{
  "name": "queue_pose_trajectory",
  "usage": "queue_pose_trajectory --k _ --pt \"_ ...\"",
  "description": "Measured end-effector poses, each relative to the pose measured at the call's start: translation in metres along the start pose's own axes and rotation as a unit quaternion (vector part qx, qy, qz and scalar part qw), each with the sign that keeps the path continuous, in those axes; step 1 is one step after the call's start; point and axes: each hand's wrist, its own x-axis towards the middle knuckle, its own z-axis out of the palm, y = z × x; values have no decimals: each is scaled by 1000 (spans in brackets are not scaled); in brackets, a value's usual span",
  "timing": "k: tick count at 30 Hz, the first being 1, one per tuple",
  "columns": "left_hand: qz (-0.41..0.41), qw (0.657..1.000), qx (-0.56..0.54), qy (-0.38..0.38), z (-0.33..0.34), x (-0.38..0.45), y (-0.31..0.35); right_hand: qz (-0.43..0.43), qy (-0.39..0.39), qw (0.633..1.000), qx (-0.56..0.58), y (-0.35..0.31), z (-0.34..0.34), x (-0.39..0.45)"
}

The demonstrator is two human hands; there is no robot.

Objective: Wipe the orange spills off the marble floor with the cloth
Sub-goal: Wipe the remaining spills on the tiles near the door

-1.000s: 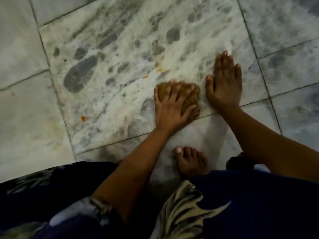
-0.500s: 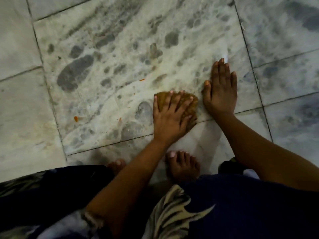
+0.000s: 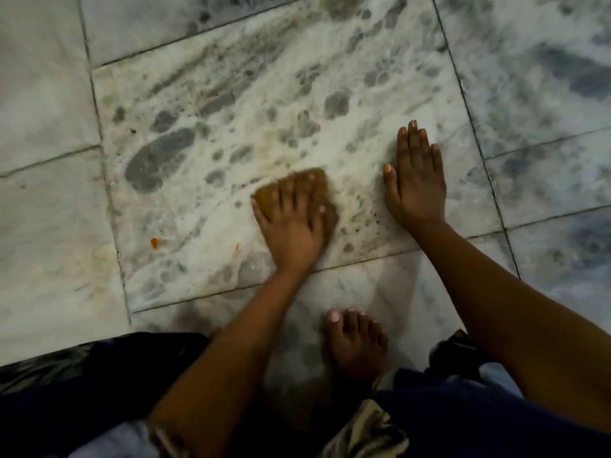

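A brownish-orange cloth (image 3: 325,190) lies flat on the grey-veined marble floor (image 3: 264,94). My left hand (image 3: 291,223) presses down on it with fingers spread, covering most of it. My right hand (image 3: 416,183) rests palm down on the same tile, a hand's width to the right of the cloth, holding nothing. An orange spill spot (image 3: 154,242) sits near the tile's left seam, left of the cloth. A smaller orange streak (image 3: 237,246) lies closer to my left wrist. Dark specks dot the wet patch (image 3: 367,213) between my hands.
My bare foot (image 3: 355,342) stands on the near tile just below my hands. Dark blue clothing (image 3: 479,418) fills the bottom of the view, with a striped fabric fold (image 3: 367,431) by the foot. Tile seams run around the patterned slab.
My left hand has slid the cloth to the left and farther out, away from my right hand, so the gap between them has widened. The right hand stays planted.
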Motion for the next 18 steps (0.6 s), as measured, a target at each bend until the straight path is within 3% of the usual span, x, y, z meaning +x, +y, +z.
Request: queue_pose_trajectory --k 3,7,12,16,18 --pt "65 997 -21 -33 1 -1 23 -16 -5 1000 -2 -11 8 4" --pt "137 988 1 -75 -5 90 16 -16 -7 1000 -15 -19 16 11" --pt "23 998 -11 -59 -17 164 -21 -21 -19 999 -20 -19 17 12" --pt "-151 988 4 42 -7 79 -27 -21 -15 1000 -16 -19 18 13" --pt "-155 987 2 36 -1 25 0 -21 -15 999 -19 -19 18 14"
